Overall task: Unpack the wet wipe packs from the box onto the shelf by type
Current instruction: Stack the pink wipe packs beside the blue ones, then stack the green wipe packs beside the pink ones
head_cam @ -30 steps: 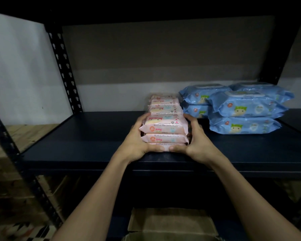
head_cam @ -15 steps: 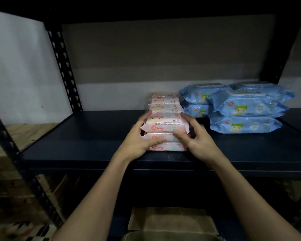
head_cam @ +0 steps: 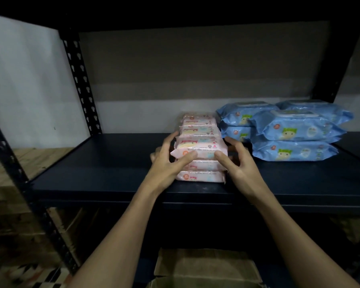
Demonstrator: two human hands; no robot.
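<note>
Squaring the pink wet wipe packs on the shelf.

The left hand and right hand cup the front stack of pink packs from either side, fingers spread and loosely bent, thumbs resting on its front face, steadying more than gripping. The stack sits mid-shelf, just beside the blue packs. Judged next: let go and reach down to the cardboard box for more. The dark shelf has bare room leftward; pale wall behind, dim light.
</note>
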